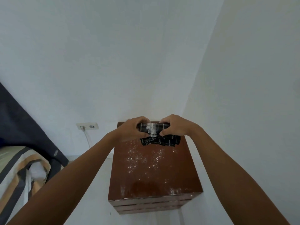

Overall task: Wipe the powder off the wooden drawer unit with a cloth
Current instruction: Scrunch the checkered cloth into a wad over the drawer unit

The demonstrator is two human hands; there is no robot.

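This is a bedroom in a home. A bed (21, 172) with striped bedding in grey, orange and white stands at the left, with a dark curtain (24, 127) hanging beside it. A small wooden drawer unit (154, 179) sits in the corner of plain white walls (113, 62), like a nightstand. A double wall socket (87, 126) with a plugged-in cable (86, 137) is just left of it.
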